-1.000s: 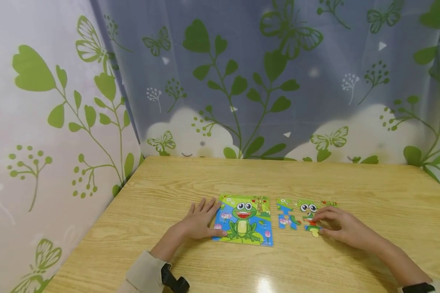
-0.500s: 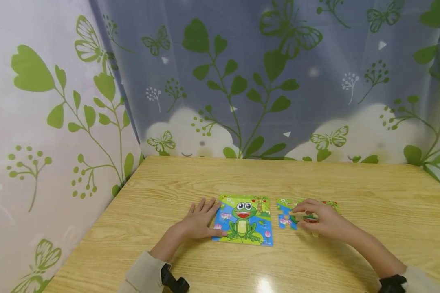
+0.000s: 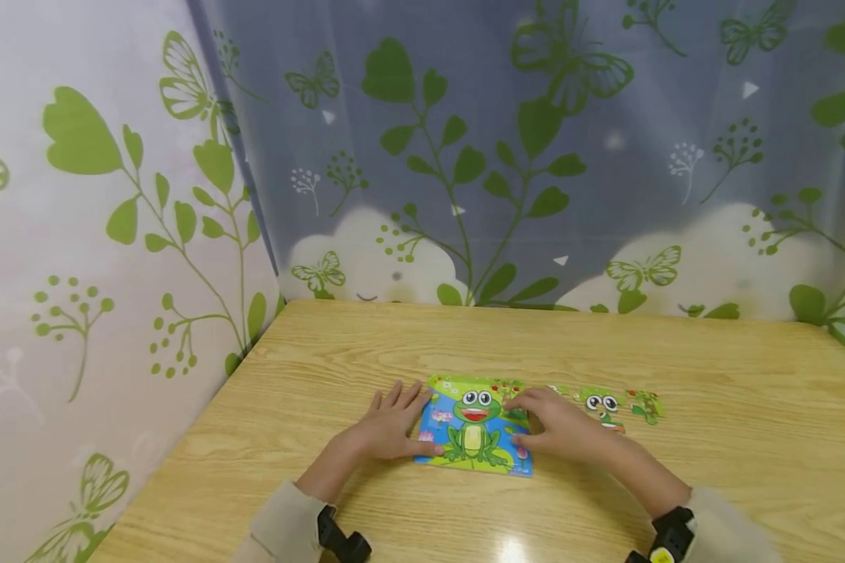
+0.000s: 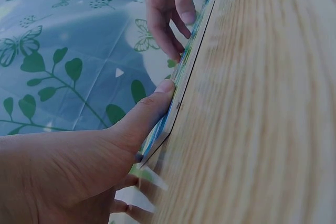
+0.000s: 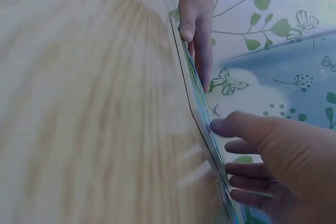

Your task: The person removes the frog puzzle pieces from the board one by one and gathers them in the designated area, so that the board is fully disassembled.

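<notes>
A square frog picture board (image 3: 472, 435) lies flat on the wooden table. My left hand (image 3: 392, 426) rests along its left side with fingers spread, the thumb on the board near the front left corner. At the right side is my right hand (image 3: 563, 426), its thumb and fingers apart over the board's edge. In the right wrist view the right thumb (image 5: 231, 124) is at the board's edge, the other fingers loosely bent. Frog puzzle pieces (image 3: 601, 402) lie right of the board, some hidden behind the right hand. More pieces with a tree print (image 3: 645, 405) lie farther right.
The wooden table (image 3: 310, 344) stretches around the board and pieces. A patterned curtain (image 3: 465, 156) hangs behind it, and a pale one (image 3: 127, 234) stands along the left side. Each wrist wears a black strap (image 3: 341, 536).
My right hand has moved left from the loose puzzle pieces to the right edge of the frog board. The left hand stays in place. The head view has shifted slightly.
</notes>
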The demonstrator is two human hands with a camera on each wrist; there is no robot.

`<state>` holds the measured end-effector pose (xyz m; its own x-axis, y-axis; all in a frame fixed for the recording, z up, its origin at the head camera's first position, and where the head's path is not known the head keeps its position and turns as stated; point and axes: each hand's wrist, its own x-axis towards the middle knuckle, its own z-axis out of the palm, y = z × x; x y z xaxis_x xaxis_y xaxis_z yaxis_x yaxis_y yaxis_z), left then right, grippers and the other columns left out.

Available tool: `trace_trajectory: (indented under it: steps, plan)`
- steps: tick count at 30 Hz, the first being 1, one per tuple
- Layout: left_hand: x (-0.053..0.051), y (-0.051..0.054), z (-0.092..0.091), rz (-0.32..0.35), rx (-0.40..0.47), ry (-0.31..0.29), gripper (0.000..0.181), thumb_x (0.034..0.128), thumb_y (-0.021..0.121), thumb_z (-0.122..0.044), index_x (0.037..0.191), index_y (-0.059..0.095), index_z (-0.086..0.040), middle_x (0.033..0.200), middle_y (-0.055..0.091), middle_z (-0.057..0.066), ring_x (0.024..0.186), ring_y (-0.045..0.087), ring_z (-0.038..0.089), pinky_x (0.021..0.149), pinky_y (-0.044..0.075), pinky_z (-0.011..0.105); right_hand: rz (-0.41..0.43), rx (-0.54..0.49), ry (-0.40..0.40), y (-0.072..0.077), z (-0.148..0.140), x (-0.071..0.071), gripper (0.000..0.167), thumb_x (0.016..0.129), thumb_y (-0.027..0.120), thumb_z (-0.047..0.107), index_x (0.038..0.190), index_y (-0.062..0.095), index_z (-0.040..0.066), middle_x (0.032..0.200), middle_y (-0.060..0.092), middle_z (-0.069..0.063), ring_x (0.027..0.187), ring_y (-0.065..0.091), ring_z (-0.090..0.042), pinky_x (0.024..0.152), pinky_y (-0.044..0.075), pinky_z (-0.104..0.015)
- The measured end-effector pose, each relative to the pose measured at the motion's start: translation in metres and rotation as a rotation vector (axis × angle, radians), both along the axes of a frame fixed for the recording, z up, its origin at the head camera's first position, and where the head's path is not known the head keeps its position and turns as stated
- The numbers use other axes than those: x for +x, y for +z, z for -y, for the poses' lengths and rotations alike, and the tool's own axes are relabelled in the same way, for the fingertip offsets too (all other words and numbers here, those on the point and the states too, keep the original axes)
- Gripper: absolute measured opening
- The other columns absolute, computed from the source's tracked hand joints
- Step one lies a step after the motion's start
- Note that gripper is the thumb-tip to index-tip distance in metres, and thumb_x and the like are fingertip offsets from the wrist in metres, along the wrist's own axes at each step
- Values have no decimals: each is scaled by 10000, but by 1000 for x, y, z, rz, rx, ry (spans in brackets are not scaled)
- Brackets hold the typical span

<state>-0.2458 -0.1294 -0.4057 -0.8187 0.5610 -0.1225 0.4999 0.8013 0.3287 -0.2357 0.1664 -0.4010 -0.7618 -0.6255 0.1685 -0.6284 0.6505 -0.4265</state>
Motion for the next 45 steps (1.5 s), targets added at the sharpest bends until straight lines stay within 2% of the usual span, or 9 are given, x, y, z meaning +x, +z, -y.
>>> trace_trajectory:
  steps: [3,7,16,25,32,42,45]
  plan:
    - [0,0,-1,2,-2,0,909,830,537,-602,1482,160,-93,1513,83,138,1350,-7,389,1024,26,587,-40,22,-3,-1,3,1,394,839,689,262,1165,597,61,1144,536,-91,1073,491,-322,859,419,-494]
    - [0,0,-1,-1,-16,11,908,830,536,-604,1483,158,-100,1515,84,128,1352,-3,381,1028,28,581,-41,20,-8,0,6,0,378,830,702,238,1147,609,55,1111,536,-79,1037,505,-301,846,431,-474]
    - [1,2,-1,2,-15,7,905,833,538,-597,1484,154,-100,1514,79,132,1351,-5,385,1028,26,581,9,-18,-21,0,7,-4,407,803,721,176,1167,593,46,1059,492,-54,870,505,-187,710,445,-353]
    - [1,1,-2,5,-15,8,901,834,541,-593,1484,155,-102,1514,82,131,1352,-6,381,1027,27,583,11,2,15,1,4,-8,345,831,699,195,1137,615,61,1104,528,-61,1012,526,-285,828,442,-452]
    - [0,1,-1,3,-21,10,903,833,538,-598,1484,156,-101,1515,85,129,1352,-3,380,1027,27,582,-22,35,14,0,6,-11,298,818,706,188,1086,640,77,1071,549,-28,987,543,-250,807,460,-413]
    - [0,-1,-1,-2,-17,4,904,832,537,-601,1483,160,-100,1515,86,127,1352,-1,383,1027,32,583,-12,-35,2,5,-2,-8,260,830,674,147,1083,648,94,1098,563,-17,936,572,-206,755,485,-344]
    - [0,-1,-1,-1,-19,10,904,831,541,-598,1483,162,-101,1515,88,126,1352,0,380,1028,32,582,-39,-36,-7,9,-9,-5,244,834,668,152,1074,647,118,1121,560,-26,966,570,-228,744,484,-349]
